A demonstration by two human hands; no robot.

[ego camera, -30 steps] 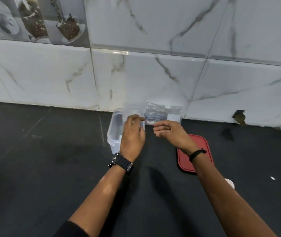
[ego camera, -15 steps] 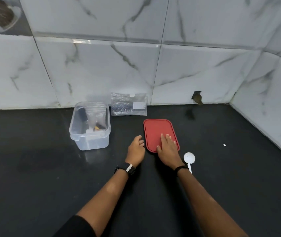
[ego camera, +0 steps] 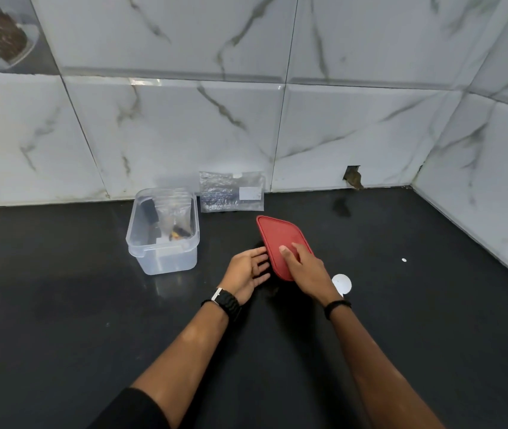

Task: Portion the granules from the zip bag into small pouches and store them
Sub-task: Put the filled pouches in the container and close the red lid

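A clear plastic container (ego camera: pixel 163 258) stands open on the black counter with several small clear pouches (ego camera: pixel 176 212) upright inside it. The clear zip bag (ego camera: pixel 231 193) leans against the tiled wall just right of it. My right hand (ego camera: pixel 307 269) grips the red lid (ego camera: pixel 277 233) at its near end, thumb on top, and the lid is tilted with its left edge raised. My left hand (ego camera: pixel 248 270) is open, palm turned right, its fingertips at the lid's left edge.
A white spoon (ego camera: pixel 342 283) lies on the counter behind my right wrist. A small white speck (ego camera: pixel 404 260) sits further right. Tiled walls close the back and the right corner, with a chipped hole (ego camera: pixel 352 178) low in the back wall.
My hands left the zip bag at the wall and came to the red lid. My right hand lay flat on it and now grips and tilts it; my left hand opened beside it.
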